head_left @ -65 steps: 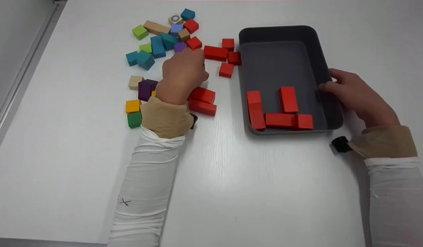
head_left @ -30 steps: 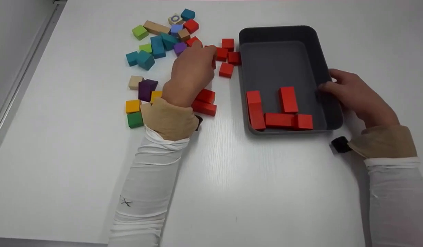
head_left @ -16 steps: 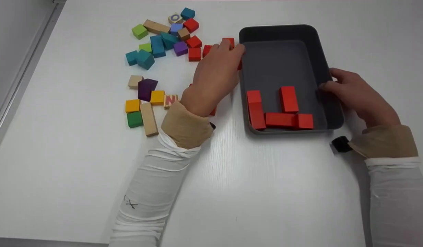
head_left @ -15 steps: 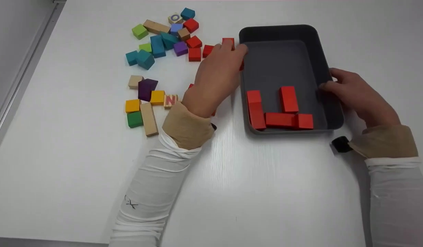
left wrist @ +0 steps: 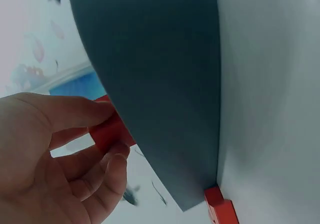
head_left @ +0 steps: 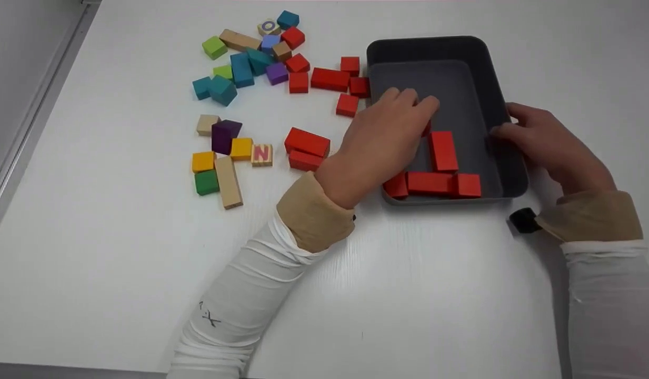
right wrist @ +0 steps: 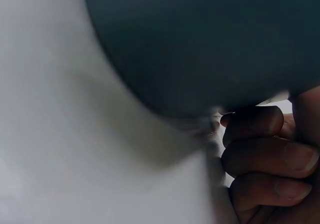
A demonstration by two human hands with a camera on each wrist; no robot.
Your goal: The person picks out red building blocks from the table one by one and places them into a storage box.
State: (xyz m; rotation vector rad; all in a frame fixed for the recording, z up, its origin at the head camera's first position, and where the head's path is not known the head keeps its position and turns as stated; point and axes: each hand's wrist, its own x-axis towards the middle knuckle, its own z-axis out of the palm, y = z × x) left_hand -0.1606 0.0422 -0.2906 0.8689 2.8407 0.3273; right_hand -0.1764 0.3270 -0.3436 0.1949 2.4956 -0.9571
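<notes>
My left hand [head_left: 379, 145] is over the left side of the dark grey tray [head_left: 429, 79], pinching a red block [left wrist: 107, 134] between thumb and fingers. In the head view only a sliver of that block shows beneath the hand. My right hand [head_left: 556, 142] grips the tray's right wall, thumb over the rim; in the right wrist view its fingers [right wrist: 270, 156] are curled beside the wall. Inside the tray lie an upright-lying red block [head_left: 442, 151], a sideways red block [head_left: 430, 182] and a red cube [head_left: 468, 185]. Another red block [head_left: 396, 185] is partly hidden by my left hand.
Left of the tray are red cubes [head_left: 347, 105], a long red block [head_left: 329, 79] and two stacked-looking red blocks [head_left: 307, 142]. Farther left lie mixed blocks: teal [head_left: 222, 90], purple [head_left: 277, 73], yellow [head_left: 203, 161], green [head_left: 206, 182] and a plain wooden bar [head_left: 228, 182].
My left hand has picked up a red block from the left-hand pile and carried it right, over the tray wall. My right hand and the tray have stayed in place.
</notes>
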